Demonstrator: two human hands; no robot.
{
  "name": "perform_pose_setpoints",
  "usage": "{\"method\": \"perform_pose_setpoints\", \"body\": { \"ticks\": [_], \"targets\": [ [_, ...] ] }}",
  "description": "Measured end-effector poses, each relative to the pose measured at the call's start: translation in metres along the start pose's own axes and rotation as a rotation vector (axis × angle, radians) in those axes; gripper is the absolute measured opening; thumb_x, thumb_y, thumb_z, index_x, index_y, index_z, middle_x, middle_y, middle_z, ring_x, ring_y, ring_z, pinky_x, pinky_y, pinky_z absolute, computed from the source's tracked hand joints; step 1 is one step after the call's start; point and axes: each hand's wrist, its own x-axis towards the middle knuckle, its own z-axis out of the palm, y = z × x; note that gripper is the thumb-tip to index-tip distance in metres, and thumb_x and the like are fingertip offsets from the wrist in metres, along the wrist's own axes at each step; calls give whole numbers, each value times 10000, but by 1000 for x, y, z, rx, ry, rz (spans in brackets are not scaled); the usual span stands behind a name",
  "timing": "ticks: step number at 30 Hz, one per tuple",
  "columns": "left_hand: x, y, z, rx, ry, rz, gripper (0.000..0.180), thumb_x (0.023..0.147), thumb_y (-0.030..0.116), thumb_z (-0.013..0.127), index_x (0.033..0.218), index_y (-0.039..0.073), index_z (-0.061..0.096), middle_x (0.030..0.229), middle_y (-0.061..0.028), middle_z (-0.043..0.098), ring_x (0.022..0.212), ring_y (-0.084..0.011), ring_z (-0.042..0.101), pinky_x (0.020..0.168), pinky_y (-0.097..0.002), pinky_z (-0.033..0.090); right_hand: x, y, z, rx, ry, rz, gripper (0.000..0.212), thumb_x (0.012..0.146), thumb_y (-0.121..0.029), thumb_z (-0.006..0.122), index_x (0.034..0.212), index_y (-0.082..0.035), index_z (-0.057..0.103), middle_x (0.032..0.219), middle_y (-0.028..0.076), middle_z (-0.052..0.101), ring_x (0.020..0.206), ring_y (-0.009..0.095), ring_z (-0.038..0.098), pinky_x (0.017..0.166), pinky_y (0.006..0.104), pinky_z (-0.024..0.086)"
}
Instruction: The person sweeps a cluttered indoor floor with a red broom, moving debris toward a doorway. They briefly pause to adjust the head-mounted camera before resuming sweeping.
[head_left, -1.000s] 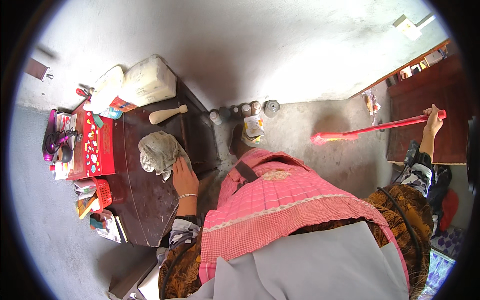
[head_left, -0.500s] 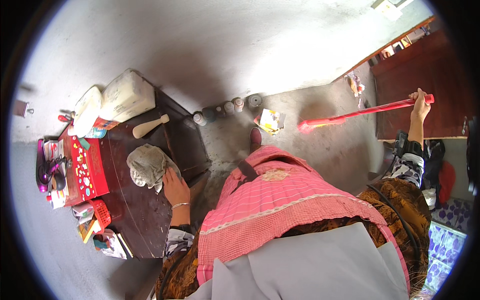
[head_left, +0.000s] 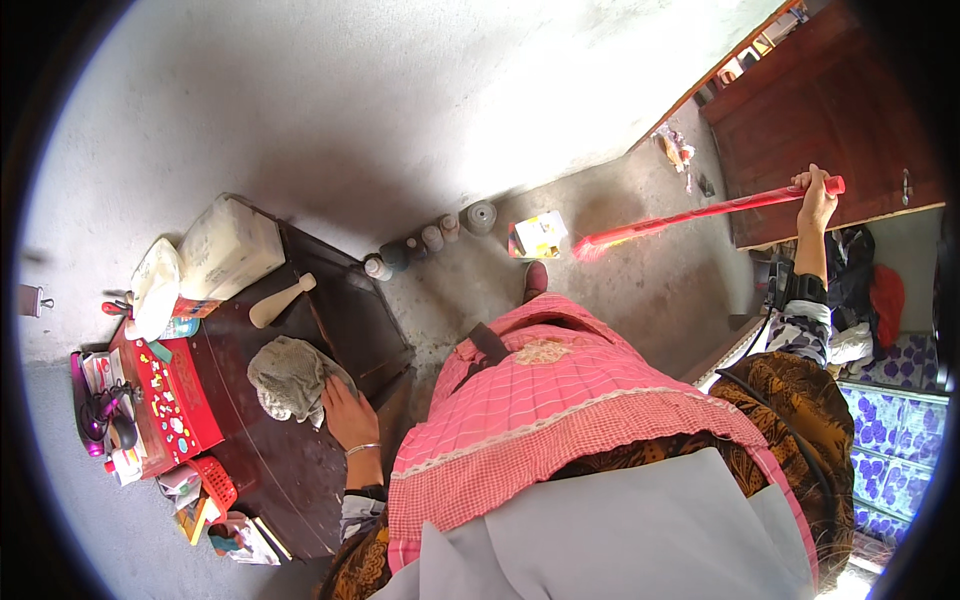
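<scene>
My right hand [head_left: 818, 205] is closed around the upper end of a long red broom [head_left: 700, 212]. The broom slants down leftward, its bristles at the floor beside a small white and yellow box [head_left: 540, 236]. My left hand [head_left: 350, 415] lies at the edge of a dark wooden table [head_left: 235, 370], fingers stretched out and touching a crumpled grey cloth [head_left: 290, 378]. The cloth sits in a heap on the tabletop. Whether the fingertips press on cloth or wood is partly hidden.
Several bottles and cans [head_left: 432, 238] line the wall's foot. Litter [head_left: 676, 150] lies near the brown door [head_left: 800, 120]. On the table stand a pale container [head_left: 230, 250], a cream bottle-shaped object [head_left: 282, 300], a red box [head_left: 175, 400] and a red basket [head_left: 215, 485].
The view has turned a little, so the table sits lower and the door further left. The broom's bristles have come closer to the small box. My left hand stays by the cloth.
</scene>
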Motion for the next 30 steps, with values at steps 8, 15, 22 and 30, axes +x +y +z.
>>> {"method": "perform_pose_setpoints", "body": {
  "ticks": [8, 15, 22, 30],
  "targets": [
    [-1, 3, 1, -13, 27, -24, 599, 747, 112, 621, 1268, -55, 377, 1278, -200, 438, 1186, -360, 398, 958, -399, 373, 1, 0, 1, -4, 0, -14, 269, 852, -55, 525, 632, -102, 377, 560, -6, 394, 529, 114, 420, 628, 302, 455],
    [-7, 2, 9, -14, 71, -56, 591, 744, 100, 616, 1269, -42, 384, 1281, -183, 445, 1193, -343, 401, 942, -391, 380, 2, 1, 8, -26, -17, -31, 258, 848, -53, 520, 630, -107, 394, 550, -7, 411, 521, 113, 437, 614, 301, 460],
    [-11, 5, 11, -16, 106, -61, 592, 733, 80, 606, 1268, -47, 385, 1274, -188, 449, 1188, -343, 405, 953, -387, 377, 7, 6, 14, 20, -49, -44, 218, 822, -52, 553, 639, -80, 437, 547, 16, 446, 499, 117, 454, 571, 304, 472],
    [-13, 7, 11, -39, 102, -66, 582, 741, 62, 587, 1271, -54, 377, 1274, -205, 441, 1182, -372, 401, 972, -396, 364, 9, 7, 17, -9, -21, -65, 273, 839, -55, 545, 622, -110, 388, 542, -7, 411, 499, 109, 427, 584, 300, 450]
  ]
}}
